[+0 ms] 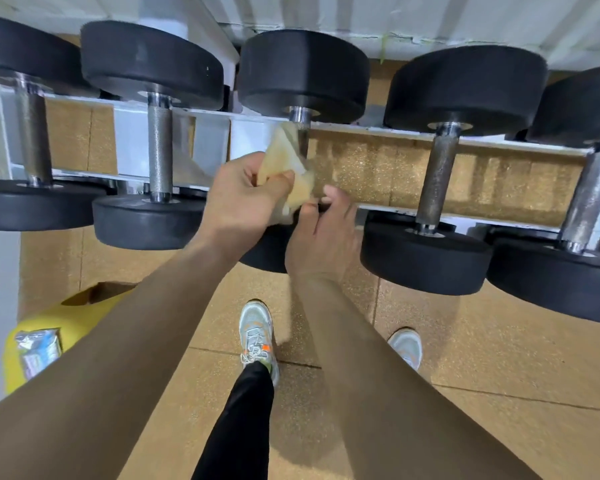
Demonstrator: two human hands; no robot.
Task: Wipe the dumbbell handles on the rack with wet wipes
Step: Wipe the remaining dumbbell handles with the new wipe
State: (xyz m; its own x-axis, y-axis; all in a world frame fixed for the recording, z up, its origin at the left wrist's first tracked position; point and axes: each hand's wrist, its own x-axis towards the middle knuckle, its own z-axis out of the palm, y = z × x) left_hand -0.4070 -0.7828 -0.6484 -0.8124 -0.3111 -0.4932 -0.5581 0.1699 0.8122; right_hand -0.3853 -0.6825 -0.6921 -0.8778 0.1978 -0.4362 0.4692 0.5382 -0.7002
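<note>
Left hand [243,199]: we grip a crumpled yellowish wet wipe [284,157] against the middle black dumbbell's steel handle [300,124], at 12 o'clock on the white rack [132,133]. Right hand [323,237] is curled at the wipe's 5 o'clock; we cannot tell its grip.

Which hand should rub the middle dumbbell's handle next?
Probably the left. The left hand grips the wipe, which lies against that handle; the right hand sits lower, near the wipe's bottom edge.

A crumpled wet wipe [286,168] lies against the middle dumbbell's steel handle [301,128] on the white rack [136,140].
</note>
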